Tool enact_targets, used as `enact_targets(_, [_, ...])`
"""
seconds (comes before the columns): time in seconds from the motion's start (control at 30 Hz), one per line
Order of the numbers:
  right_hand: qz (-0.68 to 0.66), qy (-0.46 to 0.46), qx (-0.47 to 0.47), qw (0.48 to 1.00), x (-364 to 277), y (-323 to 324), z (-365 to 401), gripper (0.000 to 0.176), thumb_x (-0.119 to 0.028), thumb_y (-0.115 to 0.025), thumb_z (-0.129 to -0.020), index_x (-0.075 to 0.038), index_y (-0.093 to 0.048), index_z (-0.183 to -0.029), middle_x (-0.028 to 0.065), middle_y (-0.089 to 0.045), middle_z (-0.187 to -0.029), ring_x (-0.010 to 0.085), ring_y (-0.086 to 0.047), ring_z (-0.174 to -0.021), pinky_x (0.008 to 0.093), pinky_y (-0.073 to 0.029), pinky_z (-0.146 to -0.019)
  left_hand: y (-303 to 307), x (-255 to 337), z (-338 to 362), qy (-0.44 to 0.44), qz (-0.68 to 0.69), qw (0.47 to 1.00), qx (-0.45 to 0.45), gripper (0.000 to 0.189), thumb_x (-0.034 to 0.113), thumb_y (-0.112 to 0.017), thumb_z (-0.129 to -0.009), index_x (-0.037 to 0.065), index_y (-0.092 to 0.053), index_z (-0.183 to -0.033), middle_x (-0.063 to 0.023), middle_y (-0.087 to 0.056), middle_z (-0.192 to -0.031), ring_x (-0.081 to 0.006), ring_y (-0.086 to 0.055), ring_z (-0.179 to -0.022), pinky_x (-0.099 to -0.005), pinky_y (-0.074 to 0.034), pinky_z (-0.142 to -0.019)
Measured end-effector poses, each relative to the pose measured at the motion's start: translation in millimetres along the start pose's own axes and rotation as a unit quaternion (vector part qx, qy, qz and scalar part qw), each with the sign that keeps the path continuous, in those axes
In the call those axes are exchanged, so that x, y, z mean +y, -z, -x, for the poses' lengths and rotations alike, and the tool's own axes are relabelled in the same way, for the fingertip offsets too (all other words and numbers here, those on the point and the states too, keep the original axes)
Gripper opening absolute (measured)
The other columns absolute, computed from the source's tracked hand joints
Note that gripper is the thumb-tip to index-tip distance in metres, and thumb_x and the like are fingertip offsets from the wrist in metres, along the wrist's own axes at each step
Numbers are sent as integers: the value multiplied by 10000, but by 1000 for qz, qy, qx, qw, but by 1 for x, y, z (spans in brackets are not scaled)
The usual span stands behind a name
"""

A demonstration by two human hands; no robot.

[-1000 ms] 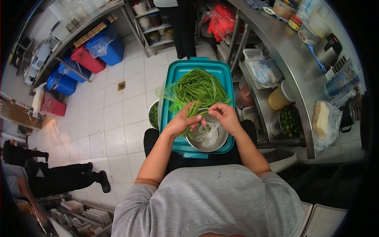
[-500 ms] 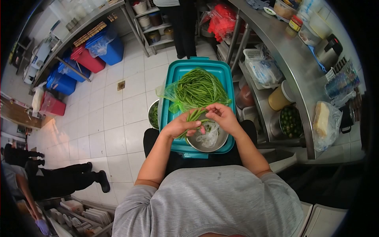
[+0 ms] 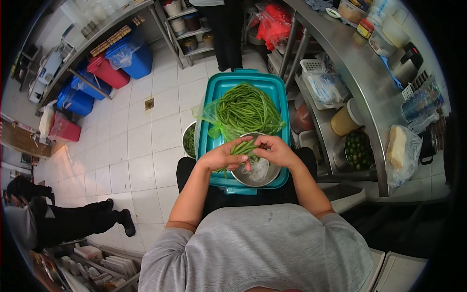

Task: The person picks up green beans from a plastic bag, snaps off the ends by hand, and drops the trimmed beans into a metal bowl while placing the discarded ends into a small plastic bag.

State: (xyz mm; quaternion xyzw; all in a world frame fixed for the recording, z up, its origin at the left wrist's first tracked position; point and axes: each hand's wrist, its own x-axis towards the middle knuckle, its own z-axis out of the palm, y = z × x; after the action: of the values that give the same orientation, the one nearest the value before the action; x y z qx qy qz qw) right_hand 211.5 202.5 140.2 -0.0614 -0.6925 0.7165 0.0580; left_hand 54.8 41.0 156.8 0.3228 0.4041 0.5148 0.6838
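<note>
A bunch of green beans (image 3: pixel 242 148) is gripped in my left hand (image 3: pixel 221 156), their ends sticking out past the fingers. My right hand (image 3: pixel 275 150) is pinched at the bean tips; whatever small piece lies between its fingers is hidden. Both hands are over a steel bowl (image 3: pixel 272 177) holding a clear plastic bag (image 3: pixel 256 171). The bowl sits on a teal plastic lid (image 3: pixel 216 87) across my lap. Farther up the lid lies a large pile of long green beans (image 3: pixel 248 109) in an open green-tinted bag (image 3: pixel 206 114).
Left of the lid stands another steel bowl (image 3: pixel 188 138) with green pieces inside. A steel counter (image 3: pixel 340 53) runs along the right, with a pot of small green fruits (image 3: pixel 358 150) on its lower shelf. One person (image 3: pixel 226 34) stands ahead; others are at left. Blue bins (image 3: pixel 131 56) line the far left.
My right hand has shifted slightly down and closer to my left hand at the bean tips. At far left, a person has bent or moved position.
</note>
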Motion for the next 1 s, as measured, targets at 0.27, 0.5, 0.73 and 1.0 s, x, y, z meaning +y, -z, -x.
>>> enact_targets(0.27, [-3, -3, 10, 1000, 4, 0, 1, 72, -66, -609, -864, -24, -570, -821, -19, -553, -720, 30, -485, -652, 200, -385, -572, -5, -6, -3, 15, -85, 990, 108, 358, 121, -584, -910, 54, -402, -1211, -105, -602, -759, -45, -375, -464, -184, -290, -416])
enact_targets(0.5, [-222, 17, 239, 945, 20, -27, -5, 133, -124, -572, -893, -35, -588, -795, -18, -556, -682, 49, -488, -617, 197, -388, -559, -23, -11, -17, -15, -39, 978, 202, 204, 184, -598, -917, 82, -435, -986, -43, -532, -634, -46, -353, -429, -199, -256, -382])
enact_targets(0.73, [-73, -59, 148, 984, 10, -4, -4, 171, -159, -568, -915, -10, -639, -960, 7, -626, -781, 63, -533, -663, 206, -430, -593, -20, -10, -8, -15, 48, 986, 157, 216, 227, -573, -932, 68, -500, -1058, -59, -576, -666, -57, -364, -401, -190, -274, -375])
enact_targets(1.0, [-59, -20, 117, 991, 7, -3, -3, 102, -43, -636, -855, -3, -630, -948, -5, -625, -801, 41, -535, -681, 192, -435, -602, -12, -17, -12, -2, 63, 982, 179, 218, 225, -592, -919, 38, -571, -1030, -70, -601, -668, -56, -392, -382, -187, -289, -360])
